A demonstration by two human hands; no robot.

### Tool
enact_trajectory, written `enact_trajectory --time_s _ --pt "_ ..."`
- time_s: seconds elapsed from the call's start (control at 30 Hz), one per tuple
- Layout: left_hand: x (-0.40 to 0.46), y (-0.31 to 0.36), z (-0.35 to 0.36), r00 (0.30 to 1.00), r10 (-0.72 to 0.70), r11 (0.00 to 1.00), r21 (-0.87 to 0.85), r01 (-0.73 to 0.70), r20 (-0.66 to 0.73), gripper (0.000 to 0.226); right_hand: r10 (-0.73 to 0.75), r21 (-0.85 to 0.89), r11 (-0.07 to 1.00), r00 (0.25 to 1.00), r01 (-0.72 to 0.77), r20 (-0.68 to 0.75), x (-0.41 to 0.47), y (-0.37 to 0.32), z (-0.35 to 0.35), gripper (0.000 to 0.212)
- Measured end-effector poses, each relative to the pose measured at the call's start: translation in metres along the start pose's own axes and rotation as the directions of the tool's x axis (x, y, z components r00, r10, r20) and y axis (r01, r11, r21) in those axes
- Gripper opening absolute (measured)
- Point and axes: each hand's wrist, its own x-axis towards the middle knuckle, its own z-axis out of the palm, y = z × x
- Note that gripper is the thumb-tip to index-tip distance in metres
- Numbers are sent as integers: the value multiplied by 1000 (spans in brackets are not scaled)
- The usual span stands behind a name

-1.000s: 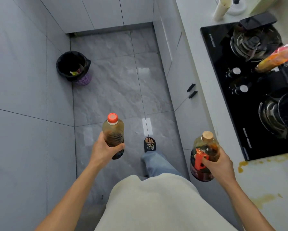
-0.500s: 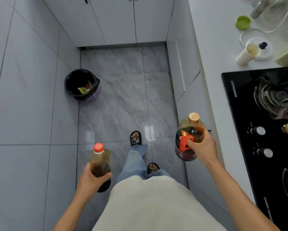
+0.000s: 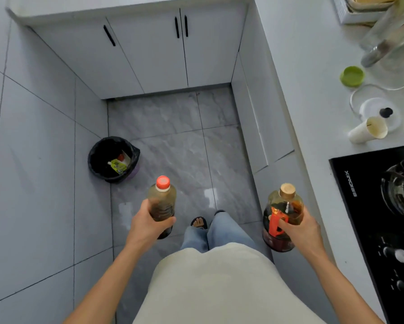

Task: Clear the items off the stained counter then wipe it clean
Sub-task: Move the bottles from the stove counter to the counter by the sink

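Observation:
My left hand (image 3: 147, 224) grips a slim plastic bottle with an orange-red cap (image 3: 161, 199), upright over the grey floor. My right hand (image 3: 298, 226) holds a rounder bottle with a tan cap and a red handle (image 3: 284, 206), dark liquid in its lower half, just left of the counter's edge. The white counter (image 3: 313, 94) runs along the right side. The stained part of the counter is out of view.
A black hob (image 3: 371, 206) is set into the counter at right. A tipped white cup (image 3: 367, 129), a green lid (image 3: 352, 76) and glass jars (image 3: 390, 36) lie farther along. A black-lined bin (image 3: 113, 159) stands on the floor by the left wall. White cabinets (image 3: 163, 50) close the far end.
I have walked forward along the counter with both bottles; the stained patch has dropped out of view, and the cabinets and the far counter items have come closer.

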Motion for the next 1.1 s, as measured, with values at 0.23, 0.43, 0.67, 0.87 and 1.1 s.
enact_trajectory --time_s 0.23,0.43,0.67,0.87,1.1 --pt "119 116 -13 995 94 995 -27 -95 -17 68 106 19 994 994 -105 -19 79 -30 -5 55" --pt "191 177 -24 997 72 997 10 -72 -5 70 75 55 996 997 -74 -8 168 -105 -11 55" --pt "245 198 -50 999 -40 998 54 41 -25 67 -36 46 998 999 35 18 279 -225 -5 58" --pt "301 212 -80 994 -102 991 86 104 -32 70 -63 121 991 998 63 -4 356 -319 12 53" --pt "402 276 -114 998 -54 989 139 48 37 64 -26 114 993 999 28 -24 416 -386 33 57"
